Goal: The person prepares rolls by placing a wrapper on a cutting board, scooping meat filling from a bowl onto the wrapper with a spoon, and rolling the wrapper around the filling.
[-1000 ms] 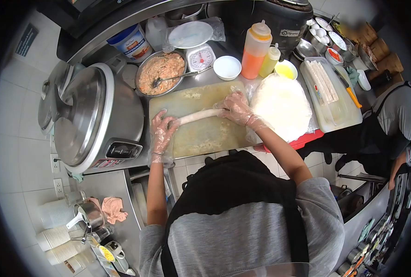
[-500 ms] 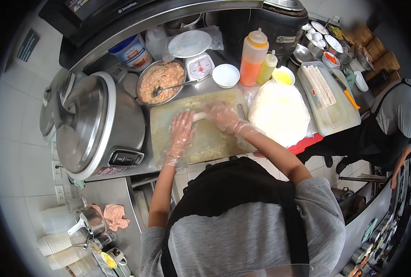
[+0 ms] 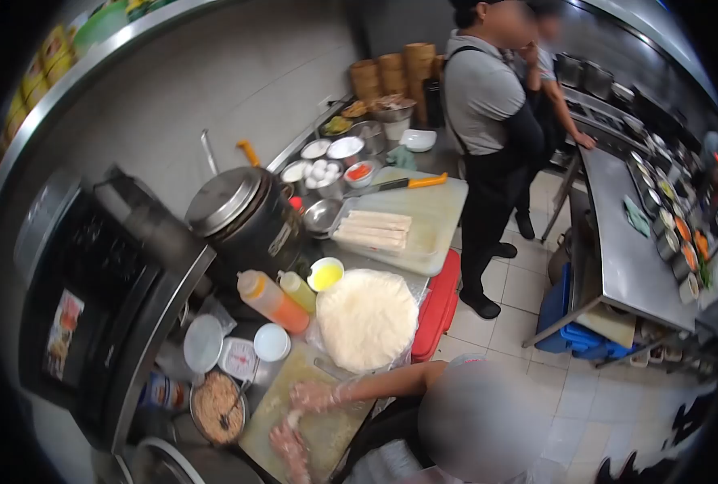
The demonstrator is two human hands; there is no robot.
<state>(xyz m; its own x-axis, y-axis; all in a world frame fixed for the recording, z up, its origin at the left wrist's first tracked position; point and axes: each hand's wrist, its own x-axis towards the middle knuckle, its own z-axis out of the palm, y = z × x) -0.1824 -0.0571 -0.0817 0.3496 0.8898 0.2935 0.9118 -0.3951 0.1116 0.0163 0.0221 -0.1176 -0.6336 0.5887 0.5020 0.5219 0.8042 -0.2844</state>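
My right hand (image 3: 314, 395), in a clear plastic glove, rests on the upper part of the cutting board (image 3: 326, 431). Below it my left hand (image 3: 288, 444), gloved too, lies on the same board. A small piece of the pale roll (image 3: 293, 419) shows between the hands; the rest is covered, and the fingers are blurred. Beside the board are a bowl of pinkish filling (image 3: 218, 407) with a spoon and a large round of white dough (image 3: 367, 319). A tray of pale rolls (image 3: 375, 230) sits farther off.
Squeeze bottles (image 3: 272, 302), a dial scale (image 3: 238, 358) and a white bowl (image 3: 272, 343) stand near the board. An orange-handled knife (image 3: 399, 185) lies on the far board. Two people (image 3: 488, 121) stand beyond, near a steel table (image 3: 637, 250).
The view has swung right, bringing the two people and steel table into sight. My hands came together over the roll, which was first stretched out between them.
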